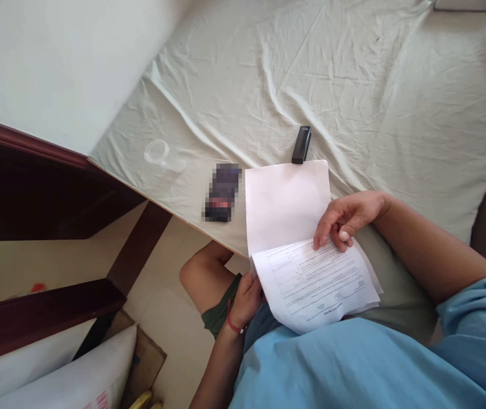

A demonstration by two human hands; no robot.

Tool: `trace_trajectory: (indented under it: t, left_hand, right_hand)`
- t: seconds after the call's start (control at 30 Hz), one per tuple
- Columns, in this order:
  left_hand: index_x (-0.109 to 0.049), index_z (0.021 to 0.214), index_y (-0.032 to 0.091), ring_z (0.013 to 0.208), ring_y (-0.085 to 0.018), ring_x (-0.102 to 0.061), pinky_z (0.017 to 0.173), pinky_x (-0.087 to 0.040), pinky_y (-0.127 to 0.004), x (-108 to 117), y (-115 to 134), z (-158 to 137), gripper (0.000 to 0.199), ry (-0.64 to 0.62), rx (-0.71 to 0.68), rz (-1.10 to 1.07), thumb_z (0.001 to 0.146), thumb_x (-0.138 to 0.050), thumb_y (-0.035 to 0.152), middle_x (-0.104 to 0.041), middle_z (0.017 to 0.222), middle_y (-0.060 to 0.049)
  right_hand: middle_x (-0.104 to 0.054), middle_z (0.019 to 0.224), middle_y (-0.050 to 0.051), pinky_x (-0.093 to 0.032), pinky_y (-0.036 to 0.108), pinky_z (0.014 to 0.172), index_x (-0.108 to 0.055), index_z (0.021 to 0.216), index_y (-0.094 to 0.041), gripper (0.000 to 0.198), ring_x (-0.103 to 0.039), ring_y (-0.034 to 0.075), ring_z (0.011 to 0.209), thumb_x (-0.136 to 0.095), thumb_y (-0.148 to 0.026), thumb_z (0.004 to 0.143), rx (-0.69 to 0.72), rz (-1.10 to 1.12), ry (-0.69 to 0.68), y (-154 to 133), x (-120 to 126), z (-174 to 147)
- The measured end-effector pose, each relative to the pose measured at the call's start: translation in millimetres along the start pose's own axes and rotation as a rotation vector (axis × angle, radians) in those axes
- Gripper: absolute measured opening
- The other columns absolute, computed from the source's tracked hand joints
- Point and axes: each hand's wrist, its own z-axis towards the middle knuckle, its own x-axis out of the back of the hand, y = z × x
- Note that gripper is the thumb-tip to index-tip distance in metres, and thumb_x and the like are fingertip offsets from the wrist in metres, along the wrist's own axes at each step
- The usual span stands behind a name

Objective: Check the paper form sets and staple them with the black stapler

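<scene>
Several sheets of paper lie together at the table's near edge. A printed sheet (311, 284) bends down toward my lap, its text upside down to me. Beyond it, a blank white page (287, 204) lies flat on the cloth. My left hand (248, 298), with a red band at the wrist, is closed on the left edge of the sheets; some of its fingers are hidden beneath. Over the right part of the printed sheet, my right hand (345, 222) has loosely bent fingers apart, their tips at the paper. A black stapler (301, 145) touches the blank page's far edge.
A pale, wrinkled cloth (353, 102) covers the table. Left of the papers lie a blurred-out dark phone-like object (222, 193) and a clear plastic cup (161, 156). Dark wooden furniture (33, 187) and a white sack (98, 369) stand at the left.
</scene>
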Motion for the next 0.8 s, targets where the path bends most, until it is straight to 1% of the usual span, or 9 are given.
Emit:
trace_trajectory:
  t: [0.07, 0.27, 0.4, 0.5, 0.63, 0.8]
  left_hand:
    - [-0.082, 0.114, 0.015, 0.077, -0.027, -0.073, 0.066, -0.061, -0.035, 0.0, 0.1, 0.0, 0.058, -0.005, -0.001, 0.004, 0.086, -0.081, 0.065, -0.076, 0.074, -0.007]
    - [-0.08, 0.121, 0.015, 0.081, -0.028, -0.074, 0.071, -0.062, -0.038, -0.1, -1.9, 0.2, 0.064, -0.005, -0.003, 0.003, 0.085, -0.08, 0.068, -0.077, 0.076, -0.007]
    - [-0.08, 0.122, 0.015, 0.082, -0.028, -0.074, 0.072, -0.062, -0.038, -0.1, -2.9, 0.1, 0.065, 0.004, 0.0, -0.001, 0.085, -0.08, 0.068, -0.079, 0.081, -0.008]
    - [-0.081, 0.118, 0.015, 0.078, -0.026, -0.072, 0.069, -0.061, -0.036, -0.9, -1.1, -0.2, 0.061, 0.014, -0.001, -0.009, 0.085, -0.081, 0.066, -0.078, 0.078, -0.007]
    - [-0.082, 0.109, 0.017, 0.073, -0.025, -0.07, 0.062, -0.058, -0.033, -2.0, 1.8, -0.6, 0.053, 0.018, 0.004, -0.014, 0.083, -0.084, 0.063, -0.073, 0.068, -0.004]
    - [-0.082, 0.107, 0.017, 0.072, -0.025, -0.07, 0.061, -0.059, -0.033, -2.4, 2.1, -0.7, 0.052, 0.023, 0.015, -0.026, 0.082, -0.085, 0.062, -0.07, 0.064, -0.003]
  right_hand:
    - [-0.073, 0.139, 0.018, -0.066, 0.022, 0.075, -0.073, 0.141, -0.016, 0.041, -0.081, 0.017, 0.093, -0.074, -0.029, 0.101, 0.003, 0.0, 0.0, 0.0, 0.0, 0.3]
    - [-0.077, 0.131, 0.017, -0.066, 0.022, 0.074, -0.073, 0.14, -0.016, 0.041, -0.081, 0.017, 0.091, -0.074, -0.028, 0.101, 0.001, 0.001, 0.005, 0.8, 0.0, 0.6]
    - [-0.075, 0.135, 0.017, -0.066, 0.021, 0.074, -0.073, 0.14, -0.016, 0.041, -0.081, 0.017, 0.092, -0.074, -0.029, 0.101, 0.0, -0.005, 0.001, 1.2, 0.2, 0.2]
    - [-0.075, 0.136, 0.018, -0.065, 0.02, 0.074, -0.073, 0.14, -0.015, 0.042, -0.081, 0.017, 0.091, -0.075, -0.03, 0.101, 0.019, -0.006, 0.004, 2.0, 0.1, 0.3]
    - [-0.074, 0.137, 0.018, -0.065, 0.021, 0.074, -0.073, 0.14, -0.015, 0.042, -0.081, 0.017, 0.092, -0.075, -0.031, 0.101, 0.017, -0.004, 0.005, 2.8, 0.0, 0.7]
    - [-0.073, 0.14, 0.018, -0.066, 0.021, 0.074, -0.073, 0.14, -0.015, 0.042, -0.081, 0.017, 0.092, -0.075, -0.029, 0.101, 0.012, 0.002, 0.001, 2.6, 0.7, 0.5]
